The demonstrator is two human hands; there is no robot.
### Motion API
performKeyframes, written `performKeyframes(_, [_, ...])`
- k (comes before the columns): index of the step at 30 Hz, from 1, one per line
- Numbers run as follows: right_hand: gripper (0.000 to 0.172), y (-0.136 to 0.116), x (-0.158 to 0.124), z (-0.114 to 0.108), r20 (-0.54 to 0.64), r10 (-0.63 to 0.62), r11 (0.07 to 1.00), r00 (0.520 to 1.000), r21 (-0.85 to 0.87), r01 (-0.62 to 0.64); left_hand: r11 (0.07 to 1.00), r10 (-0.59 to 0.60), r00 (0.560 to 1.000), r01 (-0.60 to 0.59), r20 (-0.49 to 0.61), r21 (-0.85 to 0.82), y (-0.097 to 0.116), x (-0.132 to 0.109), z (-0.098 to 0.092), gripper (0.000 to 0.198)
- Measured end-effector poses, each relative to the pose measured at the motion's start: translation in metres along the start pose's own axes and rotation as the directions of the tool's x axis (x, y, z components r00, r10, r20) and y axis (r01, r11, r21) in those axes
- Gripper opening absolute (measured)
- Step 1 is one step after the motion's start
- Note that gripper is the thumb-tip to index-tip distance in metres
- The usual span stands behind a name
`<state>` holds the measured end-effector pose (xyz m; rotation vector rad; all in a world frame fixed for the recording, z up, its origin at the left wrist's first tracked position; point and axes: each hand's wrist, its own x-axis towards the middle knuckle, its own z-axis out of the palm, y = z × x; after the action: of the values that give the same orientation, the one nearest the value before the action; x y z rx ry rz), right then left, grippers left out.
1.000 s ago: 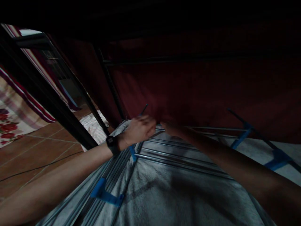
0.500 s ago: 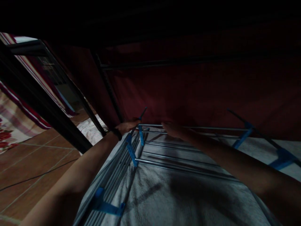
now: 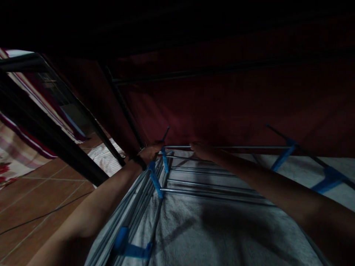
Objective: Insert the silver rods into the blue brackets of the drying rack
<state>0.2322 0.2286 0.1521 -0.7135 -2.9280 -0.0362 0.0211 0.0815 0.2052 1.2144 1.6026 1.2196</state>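
Note:
A metal drying rack (image 3: pixel 210 184) with blue plastic joints stands below me, and a grey towel (image 3: pixel 199 229) lies over its near rails. A dark red cloth (image 3: pixel 235 107) hangs behind the rack's far end. My left hand (image 3: pixel 149 150) reaches to the rack's far left corner, fingers curled down at the cloth's lower edge. My right hand (image 3: pixel 201 149) lies on the far rail, fingers bent over it where the red cloth meets it. The light is dim and what the fingers hold is hard to make out.
A black metal frame (image 3: pixel 50 133) slants across the left. Brown floor tiles (image 3: pixel 33 199) with a thin cable lie at lower left. A striped and flowered fabric (image 3: pixel 16 155) and a white checked cloth (image 3: pixel 107 157) are on the floor beyond.
My left hand has dropped from above the rails to the rack's far left corner and turned downward. The right hand stays at the far rail. The view has tilted slightly.

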Motion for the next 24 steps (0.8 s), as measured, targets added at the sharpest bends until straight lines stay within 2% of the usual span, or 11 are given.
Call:
performKeyframes(5, [0.032,0.001,-0.003,-0.002,-0.003,0.0,1.0,1.0,0.024,0.0,0.999,0.0,0.998,0.002,0.061,-0.032,0.006,-0.003,0.003,0.044])
performKeyframes(9, [0.029,-0.003,-0.006,-0.007,0.02,-0.003,1.0,1.0,0.025,0.002,0.999,-0.034,0.999,0.034,0.015,-0.002,0.002,-0.003,0.003,0.045])
performKeyframes(13, [0.026,-0.007,-0.006,-0.01,0.023,0.002,1.0,1.0,0.014,-0.003,0.998,-0.052,0.999,0.051,-0.004,-0.048,-0.004,0.0,0.002,0.044])
performKeyframes(20, [0.031,-0.005,-0.004,-0.007,0.038,0.033,0.999,0.999,0.029,-0.034,0.986,-0.14,0.981,0.125,-0.132,-0.112,-0.013,0.012,0.004,0.043])
performKeyframes(24, [0.035,-0.004,-0.002,-0.006,0.03,0.061,0.998,0.998,0.025,-0.062,0.984,-0.142,0.978,0.121,-0.154,-0.134,-0.013,0.013,0.006,0.039])
